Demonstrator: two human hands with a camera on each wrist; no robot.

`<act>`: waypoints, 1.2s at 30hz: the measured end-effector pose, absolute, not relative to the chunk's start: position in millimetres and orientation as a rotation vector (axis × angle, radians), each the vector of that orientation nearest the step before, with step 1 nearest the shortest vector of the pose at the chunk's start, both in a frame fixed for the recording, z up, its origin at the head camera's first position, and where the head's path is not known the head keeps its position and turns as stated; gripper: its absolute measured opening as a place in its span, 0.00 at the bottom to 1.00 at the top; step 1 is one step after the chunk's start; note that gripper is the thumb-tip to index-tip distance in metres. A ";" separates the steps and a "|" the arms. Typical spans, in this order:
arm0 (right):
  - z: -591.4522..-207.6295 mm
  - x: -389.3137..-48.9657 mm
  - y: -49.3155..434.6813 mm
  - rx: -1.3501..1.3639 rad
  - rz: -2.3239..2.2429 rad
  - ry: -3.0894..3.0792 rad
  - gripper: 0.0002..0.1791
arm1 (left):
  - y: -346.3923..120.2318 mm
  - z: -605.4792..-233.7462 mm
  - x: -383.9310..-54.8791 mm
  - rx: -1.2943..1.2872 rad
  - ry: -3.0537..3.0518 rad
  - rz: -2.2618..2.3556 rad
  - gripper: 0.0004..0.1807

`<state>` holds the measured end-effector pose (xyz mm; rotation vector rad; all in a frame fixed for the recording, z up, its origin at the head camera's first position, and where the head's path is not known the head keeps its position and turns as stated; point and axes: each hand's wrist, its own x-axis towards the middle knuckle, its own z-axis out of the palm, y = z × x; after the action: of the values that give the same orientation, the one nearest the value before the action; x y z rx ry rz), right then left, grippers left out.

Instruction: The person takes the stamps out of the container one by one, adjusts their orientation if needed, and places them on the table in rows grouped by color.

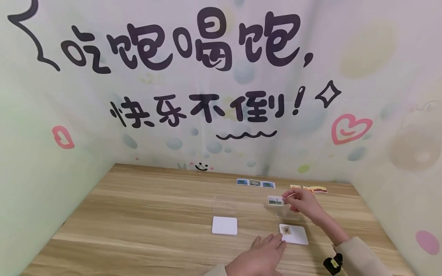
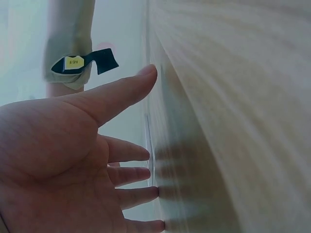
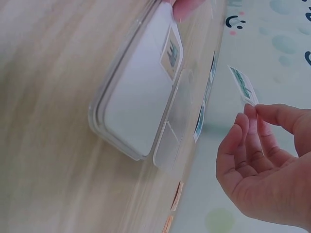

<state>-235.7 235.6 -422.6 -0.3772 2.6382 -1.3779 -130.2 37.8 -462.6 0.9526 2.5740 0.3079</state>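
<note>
My right hand pinches a postage stamp by its right edge, between thumb and fingertips. In the right wrist view this stamp, with a greenish picture, is held up above the table. Below it lies a clear plastic lid. Nearer me is a shallow clear box holding a white card, with a brownish stamp at the card's upper left. My left hand has its fingers extended, fingertips at the box's left edge; its palm holds nothing.
To the left sit another white card and a clear lid behind it. A row of blue-toned stamps and several orange-yellow stamps lie along the back. Printed cloth walls enclose the wooden table.
</note>
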 end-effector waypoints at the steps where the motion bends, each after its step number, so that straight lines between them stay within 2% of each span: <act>1: -422.3 -236.8 234.5 -0.376 -1.379 2.636 0.12 | 37.6 -461.4 -129.6 0.949 2.573 0.305 0.45; 23: -422.1 -263.7 215.3 -0.412 -1.364 2.600 0.12 | 34.7 -451.2 -124.7 0.952 2.628 0.263 0.44; 32: -423.6 -275.2 205.6 -0.405 -1.354 2.577 0.13 | 41.8 -508.2 -146.6 1.007 2.613 0.274 0.49; 36: -425.1 -278.4 202.5 -0.400 -1.374 2.545 0.13 | 44.8 -514.4 -147.8 1.003 2.623 0.254 0.49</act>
<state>-278.4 202.5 -425.1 -0.4000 2.5451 -1.3741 -147.8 44.8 -514.4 1.0026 2.6231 0.2542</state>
